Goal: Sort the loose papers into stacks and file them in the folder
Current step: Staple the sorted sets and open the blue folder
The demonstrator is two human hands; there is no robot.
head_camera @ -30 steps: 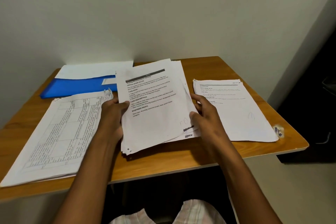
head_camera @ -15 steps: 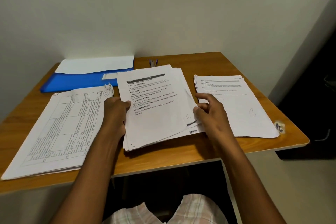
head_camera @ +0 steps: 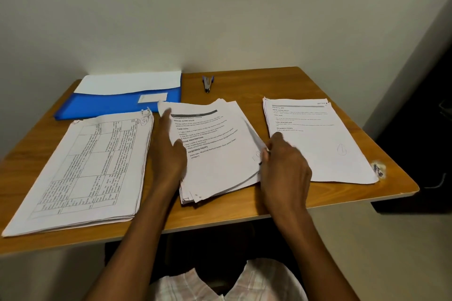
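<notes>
- Since the earlier frames the middle pile has come down from the hands onto the desk, the left hand has slid from gripping its edge to lying flat along it, and a stapler at the back has come into sight.
- The thick white stack of table-printed sheets (head_camera: 83, 168) lies at the left of the brown wooden desk (head_camera: 342, 203), its near corner past the desk edge; a knock from the left forearm could tip sheets to the floor.
- The flat blue plastic folder (head_camera: 110, 102) sits at the back left with white sheets in it, apart from both hands.
- The left hand (head_camera: 168, 151) rests with straight fingers on the left edge of the fanned white pile of printed pages (head_camera: 220, 154). The pile is skewed, so pressing sideways may spread it further, not square it.
- The small blue and metal stapler (head_camera: 208, 83) lies behind, untouched.
- The right hand (head_camera: 285, 168) has fingers curled at the pile's right edge, seemingly pinching lifted top sheets; more than one page may come away.
- The thin white stack on the right (head_camera: 318, 144) lies just beside that hand; a careless sweep could shift or mix it.
</notes>
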